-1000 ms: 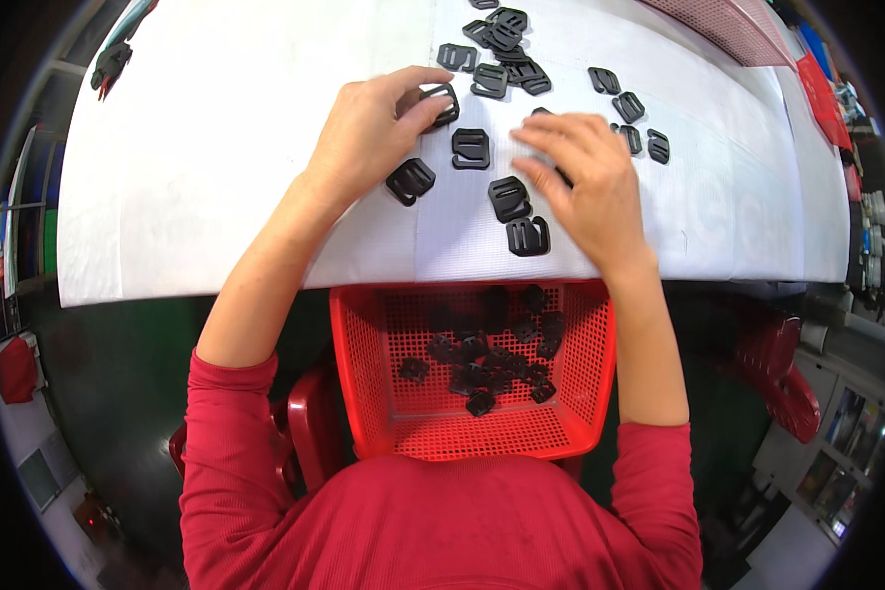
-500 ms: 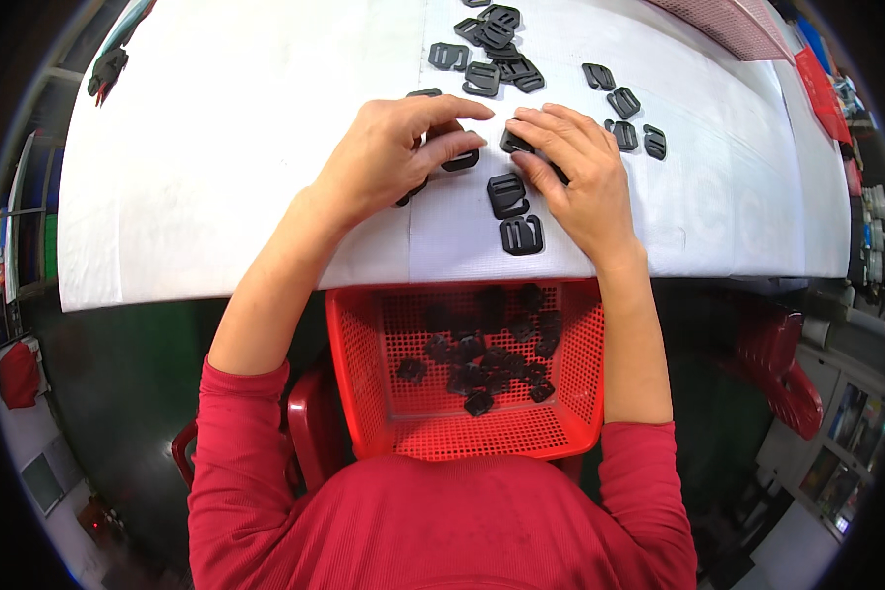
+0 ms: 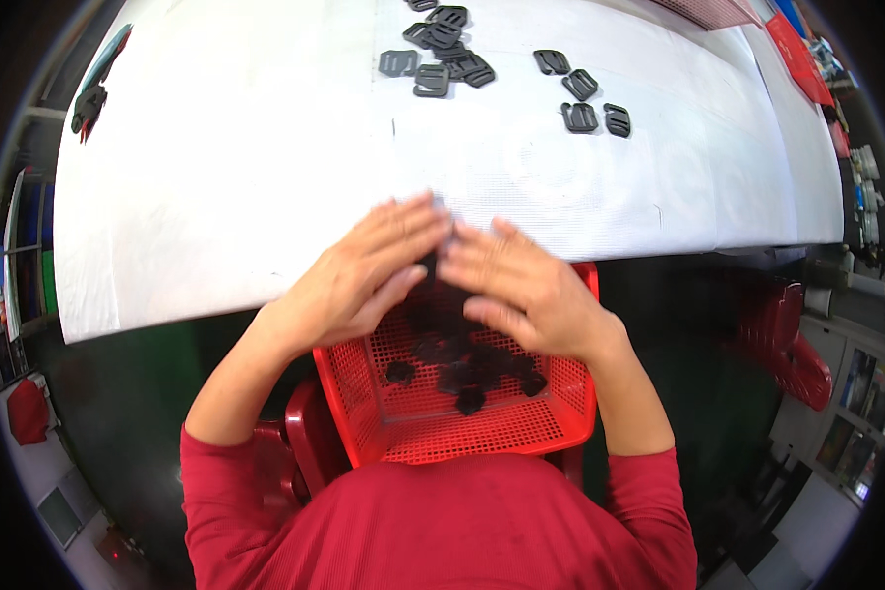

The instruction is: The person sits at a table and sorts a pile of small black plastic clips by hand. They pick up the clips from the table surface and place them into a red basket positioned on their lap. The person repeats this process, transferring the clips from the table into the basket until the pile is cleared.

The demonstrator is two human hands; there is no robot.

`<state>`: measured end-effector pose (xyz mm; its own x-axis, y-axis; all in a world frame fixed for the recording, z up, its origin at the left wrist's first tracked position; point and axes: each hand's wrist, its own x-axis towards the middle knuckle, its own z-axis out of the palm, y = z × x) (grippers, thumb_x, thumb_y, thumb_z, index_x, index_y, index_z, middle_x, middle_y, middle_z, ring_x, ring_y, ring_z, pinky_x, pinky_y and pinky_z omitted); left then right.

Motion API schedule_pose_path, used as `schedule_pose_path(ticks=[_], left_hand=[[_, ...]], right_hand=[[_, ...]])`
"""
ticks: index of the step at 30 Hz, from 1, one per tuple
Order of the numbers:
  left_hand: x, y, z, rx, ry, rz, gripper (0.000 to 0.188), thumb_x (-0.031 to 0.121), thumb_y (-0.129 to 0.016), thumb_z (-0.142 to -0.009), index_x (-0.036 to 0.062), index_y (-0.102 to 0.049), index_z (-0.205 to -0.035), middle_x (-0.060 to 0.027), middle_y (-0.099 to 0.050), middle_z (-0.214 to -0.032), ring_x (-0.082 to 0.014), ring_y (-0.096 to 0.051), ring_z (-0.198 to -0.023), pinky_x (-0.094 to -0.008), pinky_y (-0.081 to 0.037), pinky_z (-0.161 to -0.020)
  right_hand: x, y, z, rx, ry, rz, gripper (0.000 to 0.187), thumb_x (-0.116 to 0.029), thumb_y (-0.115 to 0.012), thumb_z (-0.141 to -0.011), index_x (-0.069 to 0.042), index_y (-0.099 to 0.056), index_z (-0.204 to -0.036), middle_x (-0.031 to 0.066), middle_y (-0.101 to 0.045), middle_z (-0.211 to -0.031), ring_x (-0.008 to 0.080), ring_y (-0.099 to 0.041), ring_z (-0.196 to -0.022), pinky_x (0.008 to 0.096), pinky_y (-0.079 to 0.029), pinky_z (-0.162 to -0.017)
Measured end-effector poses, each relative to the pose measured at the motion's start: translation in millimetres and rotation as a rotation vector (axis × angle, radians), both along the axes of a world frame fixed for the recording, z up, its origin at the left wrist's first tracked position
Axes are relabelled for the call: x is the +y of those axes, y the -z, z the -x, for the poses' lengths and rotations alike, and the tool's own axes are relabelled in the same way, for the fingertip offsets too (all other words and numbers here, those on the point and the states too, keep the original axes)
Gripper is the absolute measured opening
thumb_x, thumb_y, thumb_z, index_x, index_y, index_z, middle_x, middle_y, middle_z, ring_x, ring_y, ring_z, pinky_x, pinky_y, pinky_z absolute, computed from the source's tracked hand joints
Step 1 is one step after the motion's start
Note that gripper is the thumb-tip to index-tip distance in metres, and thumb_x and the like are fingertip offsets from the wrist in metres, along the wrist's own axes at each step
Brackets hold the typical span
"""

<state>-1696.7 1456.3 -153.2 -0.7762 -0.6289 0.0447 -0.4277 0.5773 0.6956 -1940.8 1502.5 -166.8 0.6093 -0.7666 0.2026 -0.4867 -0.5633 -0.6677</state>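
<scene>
At the front edge of the white-covered table [image 3: 265, 197], my left hand [image 3: 364, 265] and my right hand [image 3: 531, 285] come close together, fingers stretched out and partly smeared by motion. Between and beneath them is a dark blur, apparently black plastic strap buckles [image 3: 428, 264] at the edge. I cannot count them. Right below hangs the mouth of a red perforated plastic basket [image 3: 369, 452], with many black buckles [image 3: 467, 374] lying loose in it. My hands partly cover its far side.
A heap of black buckles [image 3: 447, 49] lies farther back on the table, with several more buckles [image 3: 580, 116] to its right. A pink basket [image 3: 713, 12] stands at the far right beside a red item [image 3: 796, 59]. Dark red plastic chairs [image 3: 782, 344] flank the basket.
Both hands have moved from the tabletop back to the table's near edge, above the basket. The buckles that lay around them have left the near tabletop. The view has shifted slightly.
</scene>
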Motion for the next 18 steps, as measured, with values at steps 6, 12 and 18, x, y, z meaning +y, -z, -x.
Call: schedule_pose_path(ticks=[6, 12, 18], left_hand=[[-34, -25, 46, 0.184, 0.003, 0.085, 0.031, 0.008, -0.064, -0.087, 0.0084, -0.067, -0.117, -0.0133, -0.068, -0.105, -0.0283, -0.064, -0.097, -0.0374, -0.052, -0.083], [-100, 19, 158, 0.217, -0.161, 0.61, 0.028, 0.018, -0.066, -0.087, 0.0073, -0.068, -0.112, -0.0097, -0.066, -0.112, -0.0275, -0.059, -0.102, -0.0379, -0.051, -0.087], [-107, 21, 138, 0.137, -0.123, 0.4, 0.024, 0.02, -0.067, -0.086, 0.0054, -0.07, -0.105, -0.0095, -0.071, -0.095, -0.028, -0.064, -0.085, -0.0367, -0.052, -0.078]], right_hand=[[-32, -29, 58, -0.206, 0.39, -0.067, 0.019, -0.013, -0.064, -0.088, -0.005, -0.071, -0.104, 0.0133, -0.069, -0.106, 0.0284, -0.065, -0.099, 0.0358, -0.05, -0.09], [-93, 16, 116, 0.126, 0.731, 0.275, 0.033, -0.016, -0.06, -0.09, -0.004, -0.062, -0.121, 0.0147, -0.061, -0.126, 0.0335, -0.054, -0.12, 0.0415, -0.042, -0.102], [-63, 21, 91, 0.253, 0.638, 0.281, 0.037, -0.023, -0.058, -0.093, -0.007, -0.059, -0.126, 0.0117, -0.053, -0.137, 0.03, -0.045, -0.131, 0.0466, -0.033, -0.109]])
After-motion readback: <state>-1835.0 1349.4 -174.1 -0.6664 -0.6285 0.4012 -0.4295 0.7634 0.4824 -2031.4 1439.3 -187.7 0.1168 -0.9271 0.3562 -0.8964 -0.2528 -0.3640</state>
